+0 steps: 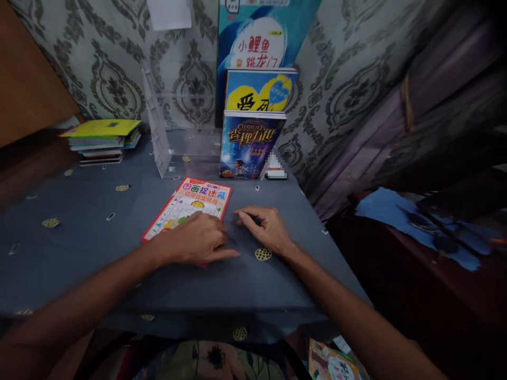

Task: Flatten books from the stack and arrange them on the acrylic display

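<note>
A red-bordered children's activity book point(206, 192) with a cartoon cover lies on the cloth-covered table. My left hand point(198, 237) rests over its lower part and hides some of the cover. The fingers of that hand bend down and its thumb points out to the right, apart from them; nothing shows in its grasp. Just right of the book, my right hand point(265, 227) is at the table cloth, fingers loosely curved and thumb apart. I see nothing held in it, and its far fingers are partly hidden.
Behind the book stands a clear plastic rack point(158, 142), with a blue paperback point(249, 150), a yellow-and-blue book point(259, 87) and a tall teal book point(257, 31) upright at its right. A book stack point(103, 140) sits back left. A blue cloth point(388, 211) lies beyond the table's right edge.
</note>
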### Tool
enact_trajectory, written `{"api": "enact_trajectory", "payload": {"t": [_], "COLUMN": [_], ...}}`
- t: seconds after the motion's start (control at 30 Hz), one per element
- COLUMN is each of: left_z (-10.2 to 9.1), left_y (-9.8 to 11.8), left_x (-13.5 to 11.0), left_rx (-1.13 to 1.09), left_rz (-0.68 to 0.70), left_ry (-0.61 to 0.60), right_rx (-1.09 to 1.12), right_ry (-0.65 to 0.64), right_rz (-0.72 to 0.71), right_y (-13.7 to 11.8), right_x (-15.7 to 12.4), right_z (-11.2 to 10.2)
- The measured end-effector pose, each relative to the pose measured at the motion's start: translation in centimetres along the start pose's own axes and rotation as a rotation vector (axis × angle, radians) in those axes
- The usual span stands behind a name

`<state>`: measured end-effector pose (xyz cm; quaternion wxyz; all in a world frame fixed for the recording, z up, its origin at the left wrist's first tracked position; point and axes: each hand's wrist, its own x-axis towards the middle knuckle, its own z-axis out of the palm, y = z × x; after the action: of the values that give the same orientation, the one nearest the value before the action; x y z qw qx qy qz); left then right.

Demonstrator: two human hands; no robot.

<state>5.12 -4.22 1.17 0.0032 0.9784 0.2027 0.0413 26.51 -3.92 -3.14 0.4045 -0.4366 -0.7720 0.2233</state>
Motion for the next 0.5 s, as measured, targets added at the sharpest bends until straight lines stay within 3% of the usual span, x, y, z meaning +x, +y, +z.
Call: {"api": "enact_trajectory", "payload": {"t": [0.13,0.23,0.3,0.4,0.5], "left_z": [-0.8,-0.2,0.3,0.9,1.7], "left_y": [-0.3,-0.7,-1.1,-2.3,-4.1], "left_x": [-1.3,-1.8,-1.8,-1.7,-2.0], "left_rx": [-0.205,-0.278,-0.184,0.025,0.085], "left_rz": [-0.026,-0.088,-0.237,-0.576,-0.879], "left_ry": [-0.153,-0.124,-0.003,0.118,0.012], "right_rx": [-0.004,-0.022,-0.031,-0.038,-0.04], "right_ry": [0.021,0.022,0.019,0.022,0.024], "right_rz": [0.029,0.038,0.035,0.03,0.04], "right_y": [0.2,0.2,0.3,0.3,0.3], "right_x": [0.1,0.1,0.2,0.2,0.2], "right_z": [0.0,0.0,0.1,0.1,0.0]}}
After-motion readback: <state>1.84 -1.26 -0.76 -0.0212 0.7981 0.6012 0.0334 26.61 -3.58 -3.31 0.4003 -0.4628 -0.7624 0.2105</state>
